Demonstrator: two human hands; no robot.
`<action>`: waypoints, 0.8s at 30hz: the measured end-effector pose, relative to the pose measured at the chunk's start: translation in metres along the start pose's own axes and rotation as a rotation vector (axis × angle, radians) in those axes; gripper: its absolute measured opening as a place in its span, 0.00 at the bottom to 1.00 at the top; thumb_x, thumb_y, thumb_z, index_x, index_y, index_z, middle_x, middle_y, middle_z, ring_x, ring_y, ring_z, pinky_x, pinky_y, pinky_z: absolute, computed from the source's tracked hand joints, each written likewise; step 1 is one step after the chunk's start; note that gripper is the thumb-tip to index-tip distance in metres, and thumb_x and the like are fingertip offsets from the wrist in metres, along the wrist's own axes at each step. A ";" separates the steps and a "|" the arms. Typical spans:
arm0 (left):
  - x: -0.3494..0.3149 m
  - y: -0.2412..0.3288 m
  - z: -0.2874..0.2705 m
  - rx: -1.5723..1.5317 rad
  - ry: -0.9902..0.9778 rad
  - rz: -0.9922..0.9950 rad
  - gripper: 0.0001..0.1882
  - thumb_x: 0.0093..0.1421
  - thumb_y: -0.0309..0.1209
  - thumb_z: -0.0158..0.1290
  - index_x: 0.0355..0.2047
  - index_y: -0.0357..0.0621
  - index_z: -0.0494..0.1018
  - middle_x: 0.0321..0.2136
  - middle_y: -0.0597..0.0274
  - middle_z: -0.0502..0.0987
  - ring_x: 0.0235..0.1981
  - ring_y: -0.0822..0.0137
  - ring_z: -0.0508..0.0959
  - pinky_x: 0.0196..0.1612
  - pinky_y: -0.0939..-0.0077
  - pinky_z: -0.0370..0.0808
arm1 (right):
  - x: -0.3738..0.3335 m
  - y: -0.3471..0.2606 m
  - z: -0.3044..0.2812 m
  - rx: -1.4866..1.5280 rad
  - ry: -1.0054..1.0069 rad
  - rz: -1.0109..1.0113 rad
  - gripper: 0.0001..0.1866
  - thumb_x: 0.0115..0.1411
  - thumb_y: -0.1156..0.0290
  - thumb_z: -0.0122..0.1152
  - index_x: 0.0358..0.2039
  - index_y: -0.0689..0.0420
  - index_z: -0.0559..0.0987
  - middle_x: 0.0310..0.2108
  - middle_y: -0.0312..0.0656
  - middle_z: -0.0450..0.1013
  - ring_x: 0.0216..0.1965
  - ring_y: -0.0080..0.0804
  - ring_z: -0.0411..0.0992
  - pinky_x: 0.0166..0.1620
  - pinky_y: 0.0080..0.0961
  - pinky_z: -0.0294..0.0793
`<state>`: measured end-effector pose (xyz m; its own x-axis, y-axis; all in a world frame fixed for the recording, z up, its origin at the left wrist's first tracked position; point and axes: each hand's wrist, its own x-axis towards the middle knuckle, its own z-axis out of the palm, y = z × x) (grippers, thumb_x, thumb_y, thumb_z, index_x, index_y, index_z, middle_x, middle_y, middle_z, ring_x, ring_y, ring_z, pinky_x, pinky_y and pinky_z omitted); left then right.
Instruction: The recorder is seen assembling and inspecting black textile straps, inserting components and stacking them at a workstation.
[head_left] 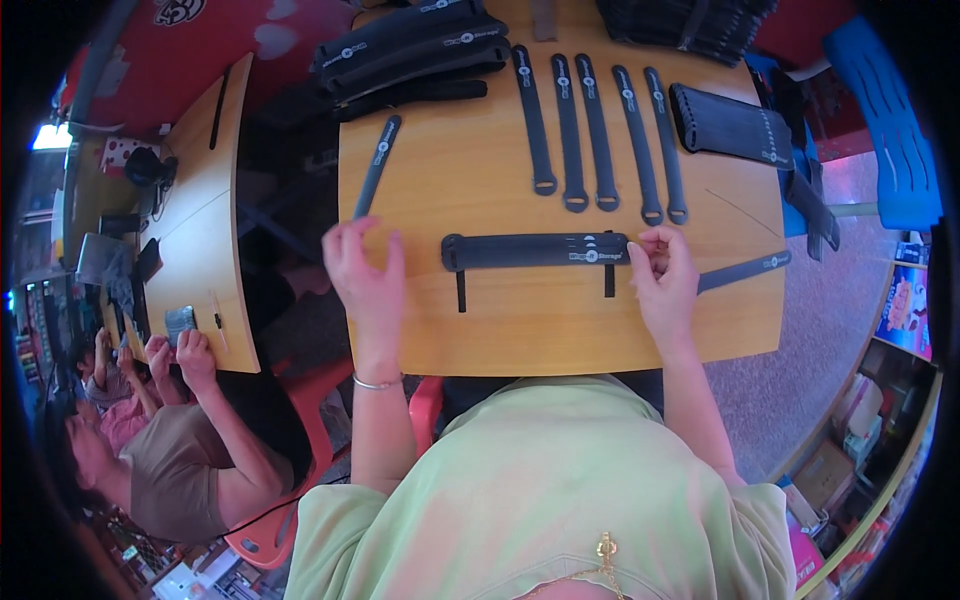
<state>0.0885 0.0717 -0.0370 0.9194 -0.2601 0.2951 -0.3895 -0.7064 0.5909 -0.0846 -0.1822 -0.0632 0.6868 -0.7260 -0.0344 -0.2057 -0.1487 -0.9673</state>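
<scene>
A stack of black storage straps (530,250) lies crosswise in front of me on the wooden table (480,340). Two narrow black bands (461,290) run beneath it, one near each end. My right hand (665,280) pinches the stack's right end between thumb and fingers. Beside that hand, a single black strap (745,271) slants off to the right. My left hand (364,275) is at the table's left side, thumb apart from its fingers. Its fingertips are at the lower end of another single strap (378,165); whether they touch it is unclear.
Several loose straps (568,130) lie in a row beyond the stack. Piles of straps stand at the far left (415,55) and far right (690,25), with a bundle (730,125) nearer. At left, a person (180,460) works at another table (200,230).
</scene>
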 end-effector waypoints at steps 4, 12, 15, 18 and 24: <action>0.013 -0.046 -0.008 0.275 0.147 0.067 0.22 0.53 0.34 0.59 0.46 0.38 0.69 0.44 0.45 0.68 0.48 0.48 0.67 0.50 0.62 0.66 | -0.002 -0.001 0.000 0.030 -0.014 -0.011 0.09 0.55 0.81 0.59 0.36 0.62 0.70 0.27 0.34 0.68 0.21 0.13 0.65 0.22 0.10 0.64; -0.002 -0.081 -0.039 0.078 -0.022 -0.225 0.13 0.58 0.32 0.55 0.36 0.32 0.72 0.27 0.53 0.77 0.25 0.66 0.76 0.31 0.75 0.72 | -0.006 -0.001 -0.003 0.047 -0.067 -0.030 0.10 0.55 0.81 0.60 0.36 0.60 0.71 0.27 0.33 0.68 0.23 0.12 0.65 0.24 0.10 0.64; -0.010 -0.066 -0.054 -0.087 0.007 -0.201 0.08 0.59 0.27 0.53 0.33 0.32 0.72 0.25 0.56 0.76 0.23 0.70 0.76 0.28 0.79 0.71 | -0.009 -0.002 -0.004 0.021 -0.125 -0.093 0.13 0.53 0.80 0.62 0.39 0.59 0.72 0.28 0.33 0.69 0.23 0.12 0.64 0.26 0.09 0.64; -0.012 -0.031 -0.067 -0.245 0.037 -0.128 0.03 0.57 0.21 0.52 0.32 0.32 0.73 0.23 0.61 0.74 0.23 0.75 0.75 0.28 0.84 0.70 | -0.014 -0.014 -0.004 0.045 -0.237 -0.090 0.24 0.49 0.79 0.66 0.48 0.57 0.69 0.34 0.35 0.70 0.24 0.13 0.65 0.26 0.09 0.64; -0.022 0.016 -0.059 -0.309 -0.141 0.244 0.05 0.51 0.16 0.55 0.30 0.34 0.75 0.22 0.58 0.74 0.23 0.68 0.75 0.27 0.81 0.70 | -0.020 -0.056 0.009 0.326 -0.415 -0.020 0.51 0.40 0.79 0.72 0.63 0.51 0.54 0.48 0.41 0.68 0.28 0.14 0.66 0.27 0.08 0.64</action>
<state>0.0585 0.1050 0.0106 0.7883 -0.4980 0.3614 -0.5752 -0.3878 0.7203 -0.0805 -0.1538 -0.0105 0.9202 -0.3885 -0.0477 -0.0075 0.1041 -0.9945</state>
